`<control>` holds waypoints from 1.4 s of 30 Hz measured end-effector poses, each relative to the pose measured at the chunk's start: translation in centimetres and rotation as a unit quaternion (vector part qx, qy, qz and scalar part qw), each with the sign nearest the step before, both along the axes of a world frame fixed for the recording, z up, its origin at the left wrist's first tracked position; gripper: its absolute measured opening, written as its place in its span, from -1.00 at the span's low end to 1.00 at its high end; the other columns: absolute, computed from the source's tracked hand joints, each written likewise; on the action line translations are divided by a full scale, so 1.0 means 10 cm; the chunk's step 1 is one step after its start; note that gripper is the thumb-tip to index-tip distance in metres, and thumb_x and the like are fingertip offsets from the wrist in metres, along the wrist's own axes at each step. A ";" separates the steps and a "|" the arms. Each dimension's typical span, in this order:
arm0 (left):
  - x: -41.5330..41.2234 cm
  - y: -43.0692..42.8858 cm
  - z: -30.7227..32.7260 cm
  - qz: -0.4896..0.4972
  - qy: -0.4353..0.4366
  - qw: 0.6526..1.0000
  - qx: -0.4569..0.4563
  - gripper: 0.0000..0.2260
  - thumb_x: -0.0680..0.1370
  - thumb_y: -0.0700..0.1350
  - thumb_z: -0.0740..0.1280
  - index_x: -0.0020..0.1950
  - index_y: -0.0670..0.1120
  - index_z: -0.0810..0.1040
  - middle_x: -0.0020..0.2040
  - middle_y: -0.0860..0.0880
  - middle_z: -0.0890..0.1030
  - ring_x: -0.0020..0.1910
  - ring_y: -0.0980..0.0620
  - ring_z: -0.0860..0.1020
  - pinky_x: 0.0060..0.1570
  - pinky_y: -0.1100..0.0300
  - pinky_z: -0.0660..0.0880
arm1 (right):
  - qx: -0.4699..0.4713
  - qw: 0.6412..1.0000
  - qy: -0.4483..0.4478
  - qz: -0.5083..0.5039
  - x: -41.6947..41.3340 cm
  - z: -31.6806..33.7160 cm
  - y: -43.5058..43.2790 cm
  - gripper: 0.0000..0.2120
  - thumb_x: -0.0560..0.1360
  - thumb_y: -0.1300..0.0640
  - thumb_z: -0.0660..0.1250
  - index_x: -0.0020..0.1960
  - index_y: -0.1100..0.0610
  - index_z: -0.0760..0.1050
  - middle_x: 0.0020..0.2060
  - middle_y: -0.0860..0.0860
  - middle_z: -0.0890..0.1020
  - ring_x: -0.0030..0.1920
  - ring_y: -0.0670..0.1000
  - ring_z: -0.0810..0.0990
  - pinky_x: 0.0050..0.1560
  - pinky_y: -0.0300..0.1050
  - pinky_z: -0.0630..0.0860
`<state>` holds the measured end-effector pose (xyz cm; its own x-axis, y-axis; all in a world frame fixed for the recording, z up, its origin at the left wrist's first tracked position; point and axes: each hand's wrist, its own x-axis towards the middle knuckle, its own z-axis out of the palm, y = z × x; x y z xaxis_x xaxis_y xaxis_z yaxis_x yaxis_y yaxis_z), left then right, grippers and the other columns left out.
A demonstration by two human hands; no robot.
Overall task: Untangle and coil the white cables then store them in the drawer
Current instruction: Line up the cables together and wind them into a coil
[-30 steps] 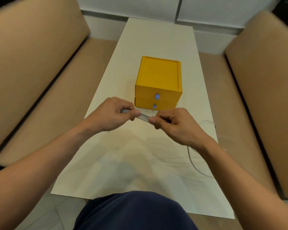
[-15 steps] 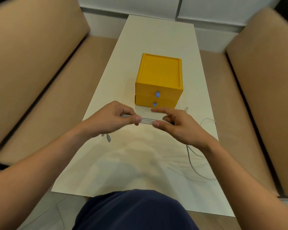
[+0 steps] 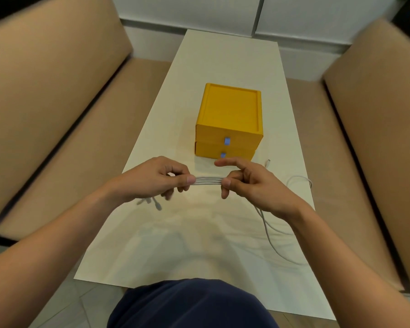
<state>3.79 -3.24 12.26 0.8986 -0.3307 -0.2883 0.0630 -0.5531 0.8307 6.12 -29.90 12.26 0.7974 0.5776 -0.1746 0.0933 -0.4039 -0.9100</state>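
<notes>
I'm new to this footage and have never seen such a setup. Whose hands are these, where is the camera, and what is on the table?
There is no machine: these are a person's two bare hands, filmed by one wide-angle camera worn on the head, looking forward and down. The left hand and right hand each pinch one end of a short bundle of white cables, held flat between them above a pale table. More loose cable trails from the right hand across the table. Beyond the hands stands a yellow drawer box, both drawers shut.
</notes>
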 end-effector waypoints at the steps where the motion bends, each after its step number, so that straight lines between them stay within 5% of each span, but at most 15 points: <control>1: 0.00 0.00 0.01 -0.010 0.015 1.000 -0.008 -0.72 0.64 0.06 0.35 -0.16 -0.09 0.63 -0.25 0.01 0.63 -0.28 0.05 0.66 -0.20 0.28 0.52 | -0.013 1.000 -0.007 0.001 0.01 0.00 0.01 -0.65 0.69 0.17 0.29 0.46 0.04 0.42 -0.18 0.03 0.74 -0.29 -0.19 0.56 -0.13 -0.37 0.42; 4: 0.01 0.00 0.02 -0.028 0.043 0.999 -0.006 -0.73 0.69 -0.01 0.29 -0.06 -0.16 0.61 -0.15 -0.04 0.70 -0.11 -0.03 0.74 -0.09 0.33 0.53 | -0.034 0.999 -0.017 0.010 0.02 0.00 0.03 -0.63 0.68 0.15 0.30 0.47 -0.01 0.40 -0.17 0.00 0.75 -0.13 -0.10 0.65 0.12 -0.09 0.54; 8: -0.01 -0.13 0.04 -0.060 0.080 0.995 -0.027 -0.81 0.72 -0.02 0.23 0.13 -0.07 0.59 -0.05 -0.03 0.71 -0.18 -0.02 0.66 -0.10 0.17 0.56 | -0.046 0.999 -0.019 0.019 -0.01 0.02 0.07 -0.58 0.67 0.14 0.32 0.50 -0.05 0.36 -0.16 -0.02 0.76 0.00 0.05 0.68 0.23 0.14 0.53; 12: -0.01 -0.31 -0.02 -0.029 -0.025 0.999 0.017 -0.81 0.69 0.05 0.28 -0.04 0.05 0.62 -0.29 0.01 0.57 -0.37 0.11 0.42 -0.31 0.13 0.38 | -0.057 0.998 -0.009 0.008 0.00 0.01 0.08 -0.58 0.64 0.08 0.38 0.47 -0.02 0.40 -0.13 -0.05 0.78 -0.10 -0.09 0.71 0.15 0.02 0.61; 16: 0.06 -0.33 0.01 -0.019 -0.068 0.994 0.084 -0.81 0.66 0.09 0.31 -0.09 0.12 0.66 -0.28 -0.05 0.61 -0.30 -0.05 0.48 -0.26 0.08 0.35 | -0.096 0.994 -0.030 -0.053 0.01 -0.01 0.05 -0.67 0.52 -0.06 0.50 0.23 0.02 0.60 -0.24 -0.07 0.76 -0.39 -0.05 0.62 -0.17 0.03 0.62; 22: 0.12 -0.29 0.08 0.000 -0.062 0.994 0.085 -0.79 0.64 0.07 0.36 -0.14 0.08 0.68 -0.39 0.05 0.49 -0.46 0.15 0.33 -0.42 0.26 0.23 | -0.068 0.995 -0.068 -0.010 -0.01 -0.03 -0.06 -0.81 0.63 0.05 0.39 0.21 -0.03 0.67 -0.09 -0.15 0.76 -0.27 -0.08 0.60 -0.16 -0.14 0.56; 29: 0.15 -0.30 0.06 0.005 -0.103 0.992 0.072 -0.79 0.64 0.06 0.36 -0.18 0.09 0.65 -0.49 0.15 0.46 -0.49 0.16 0.34 -0.44 0.29 0.24 | -0.134 0.984 -0.097 -0.064 0.03 -0.04 -0.02 -0.77 0.63 -0.05 0.38 -0.18 -0.03 0.66 -0.47 -0.17 0.58 -0.47 -0.13 0.39 -0.41 -0.29 0.28; 42: 0.11 -0.29 0.05 -0.035 -0.097 0.993 0.063 -0.75 0.65 0.06 0.35 -0.19 0.06 0.67 -0.48 0.15 0.44 -0.44 0.17 0.36 -0.39 0.30 0.24 | -0.131 0.981 -0.127 -0.060 0.02 -0.07 -0.05 -0.81 0.62 -0.04 0.38 -0.12 -0.01 0.67 -0.43 -0.03 0.54 -0.41 -0.10 0.37 -0.38 -0.21 0.28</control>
